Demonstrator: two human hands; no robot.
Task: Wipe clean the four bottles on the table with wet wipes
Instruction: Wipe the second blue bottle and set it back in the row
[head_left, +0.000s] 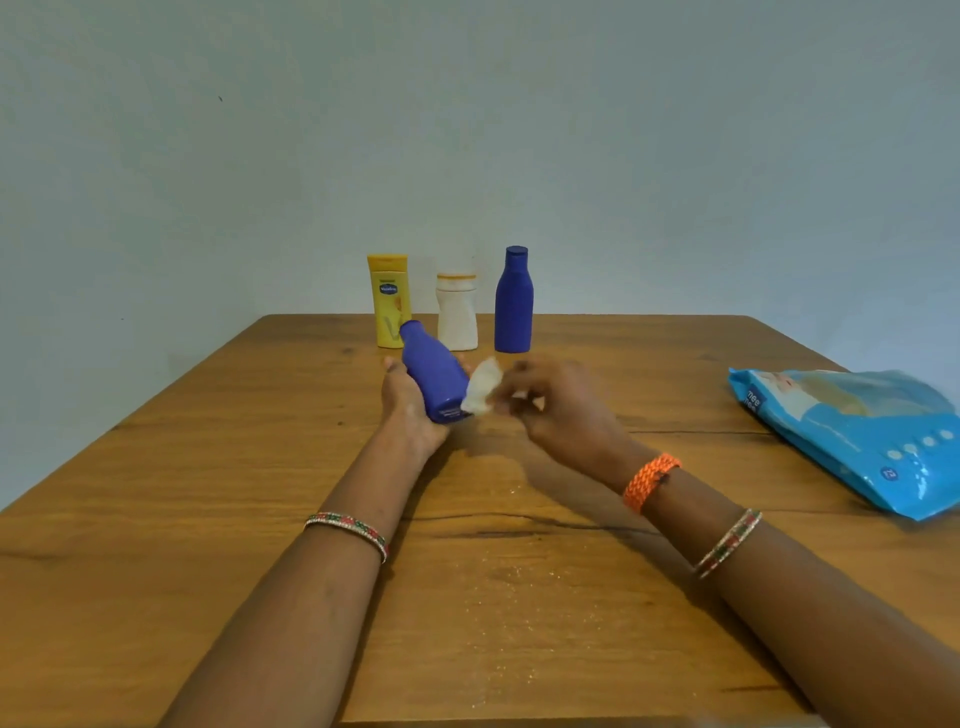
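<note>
Above the middle of the wooden desk (260, 519), small blue bottle (434, 376) tilted in the gripping left hand (410, 410), crumpled wet wipe (483, 389) pinched in the right hand (561, 410): best rotated slowly, wiped base to cap.

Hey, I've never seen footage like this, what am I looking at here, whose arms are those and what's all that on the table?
There is no machine here. It is one picture from a camera worn on a person's head, looking forward and down, so the arms are the wearer's own. The left hand grips a small blue bottle, tilted, lifted off the wooden table. The right hand pinches a white wet wipe against the bottle's lower end. Standing upright at the far edge are a yellow bottle, a white bottle and a taller blue bottle. The blue wipes pack lies on the right.
</note>
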